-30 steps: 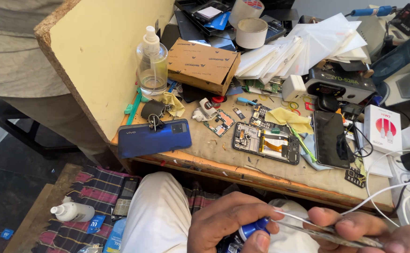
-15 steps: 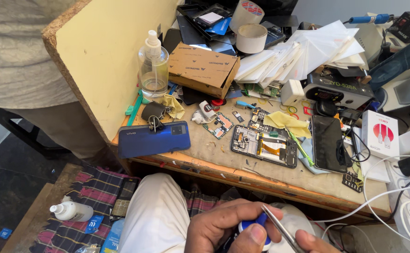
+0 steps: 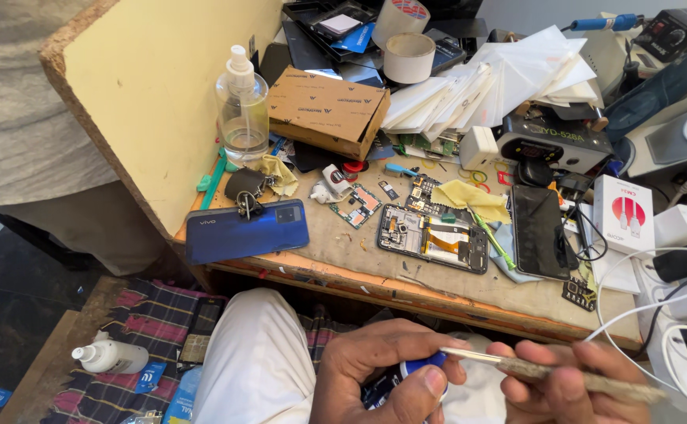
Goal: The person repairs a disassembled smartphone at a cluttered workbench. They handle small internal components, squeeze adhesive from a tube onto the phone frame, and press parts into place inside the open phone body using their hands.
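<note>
My left hand [image 3: 386, 369] is closed around a small blue-capped tube [image 3: 417, 367] low in the view, over my lap. My right hand [image 3: 567, 381] pinches metal tweezers [image 3: 516, 365] whose thin tip touches the tube's blue cap. Both hands hang below the front edge of the low wooden worktable [image 3: 406, 294]. On the table lie an opened phone with exposed boards [image 3: 435, 237], a blue phone back cover [image 3: 247, 231] and a black phone screen [image 3: 537, 232].
A clear pump bottle [image 3: 242, 110], a cardboard box [image 3: 329, 110], tape rolls [image 3: 408, 56], a white cable box [image 3: 622, 216] and white cables [image 3: 657, 306] crowd the table. A yellow board [image 3: 163, 86] leans at left. A white bottle [image 3: 111, 357] lies on the chequered floor cloth.
Both hands have risen a little into view and drawn together; the tweezers now point level at the tube's cap. The view has tilted slightly.
</note>
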`<move>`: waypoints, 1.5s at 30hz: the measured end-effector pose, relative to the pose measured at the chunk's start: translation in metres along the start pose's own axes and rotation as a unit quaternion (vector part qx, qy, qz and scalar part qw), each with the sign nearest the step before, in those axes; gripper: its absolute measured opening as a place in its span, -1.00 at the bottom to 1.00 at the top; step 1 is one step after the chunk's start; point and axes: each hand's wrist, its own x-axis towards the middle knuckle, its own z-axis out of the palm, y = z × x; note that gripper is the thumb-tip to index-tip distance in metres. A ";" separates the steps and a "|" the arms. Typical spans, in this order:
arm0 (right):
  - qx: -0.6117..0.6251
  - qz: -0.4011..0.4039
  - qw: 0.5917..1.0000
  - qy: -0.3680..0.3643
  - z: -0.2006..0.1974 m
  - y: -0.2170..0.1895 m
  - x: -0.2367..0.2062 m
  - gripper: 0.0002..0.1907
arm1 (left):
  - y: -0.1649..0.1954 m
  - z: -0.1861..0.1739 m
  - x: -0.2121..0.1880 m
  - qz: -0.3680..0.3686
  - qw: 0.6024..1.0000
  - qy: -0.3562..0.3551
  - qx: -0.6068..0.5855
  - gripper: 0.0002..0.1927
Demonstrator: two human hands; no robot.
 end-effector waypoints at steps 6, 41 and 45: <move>0.274 0.145 0.949 -0.055 -0.001 0.004 0.013 -0.68 | 0.008 -0.004 0.004 0.061 0.995 -0.037 0.076 -0.71; -0.511 0.126 0.763 -0.376 0.055 -0.076 0.036 -0.77 | 0.008 -0.030 -0.013 0.199 0.939 -0.068 0.272 -0.85; -0.577 0.126 0.721 -0.362 0.073 -0.090 0.039 -0.72 | 0.016 -0.029 -0.015 0.217 0.920 -0.093 0.312 -0.85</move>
